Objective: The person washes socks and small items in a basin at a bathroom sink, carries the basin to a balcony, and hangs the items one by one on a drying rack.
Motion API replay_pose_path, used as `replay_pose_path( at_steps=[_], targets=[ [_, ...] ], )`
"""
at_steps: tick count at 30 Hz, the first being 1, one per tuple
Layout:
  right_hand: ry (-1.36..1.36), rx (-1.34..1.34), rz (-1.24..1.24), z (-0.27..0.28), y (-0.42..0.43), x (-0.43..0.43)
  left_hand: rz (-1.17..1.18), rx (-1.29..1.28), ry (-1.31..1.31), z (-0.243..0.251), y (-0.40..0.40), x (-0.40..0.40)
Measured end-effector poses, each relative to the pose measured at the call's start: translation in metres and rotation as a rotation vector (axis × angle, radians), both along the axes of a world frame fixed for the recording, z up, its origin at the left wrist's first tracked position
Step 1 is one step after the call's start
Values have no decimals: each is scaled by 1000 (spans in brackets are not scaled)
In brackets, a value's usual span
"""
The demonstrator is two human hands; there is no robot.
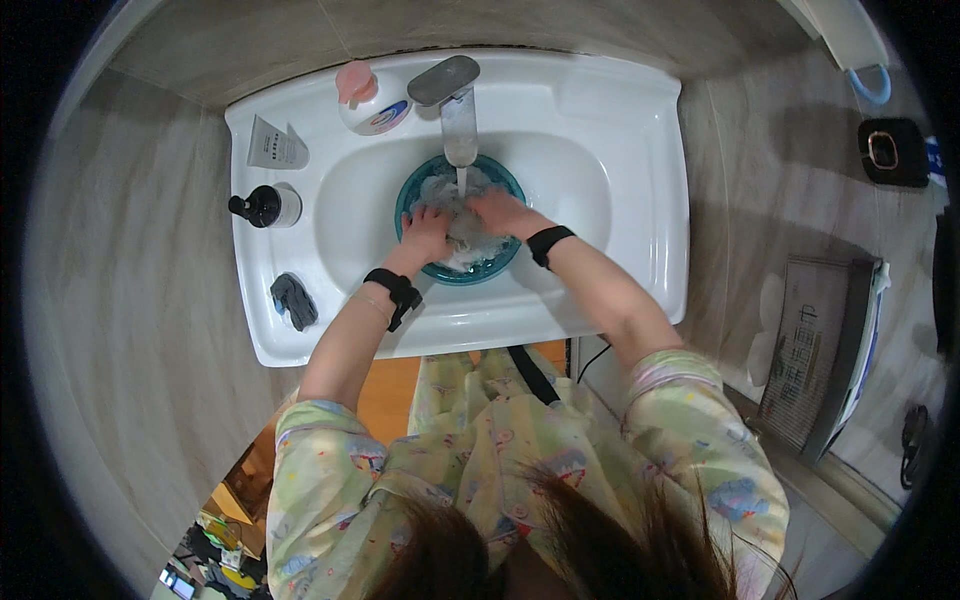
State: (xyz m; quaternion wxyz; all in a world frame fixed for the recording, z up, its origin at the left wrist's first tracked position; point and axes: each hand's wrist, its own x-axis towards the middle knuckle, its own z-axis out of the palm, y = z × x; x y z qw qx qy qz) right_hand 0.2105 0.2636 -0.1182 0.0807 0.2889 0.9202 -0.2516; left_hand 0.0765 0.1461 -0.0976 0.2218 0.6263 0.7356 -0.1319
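A teal round basin (405,187) sits in the white sink bowl, holding water and a bunched, wet whitish cloth (472,238). My left hand (429,234) rests on the cloth's left side, back of the hand up, fingertips partly sunk in it. From the right, my right hand (501,212) reaches over the basin rim onto the cloth, its fingers partly hidden by water and fabric. Whether either hand grips the cloth is not clear. Between the hands a water stream (461,182) falls from the metal faucet (459,124) into the basin.
On the left ledge of the white washbasin (645,150) are a pink-topped pump bottle (375,105), a squeeze tube (279,146), a black-capped pump bottle (286,207) and a crumpled dark grey cloth (294,301). A mesh-fronted rack (806,352) hangs on the right wall.
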Motion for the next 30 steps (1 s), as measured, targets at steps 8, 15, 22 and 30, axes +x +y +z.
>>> replay_pose_path(
  at_steps=[8, 15, 22, 30],
  targets=[
    [616, -636, 345, 127, 7, -1, 717, 137, -937, 56, -9, -6],
    [640, -842, -94, 57, -8, 2, 1093, 409, -1872, 76, -5, -20],
    [685, -2111, -609, 5, -21, -21, 1146, 335, -1842, 66, -13, -30],
    [238, -2083, -98, 59, -8, -27, 1042, 347, -1655, 83, -3, -33]
  ],
)
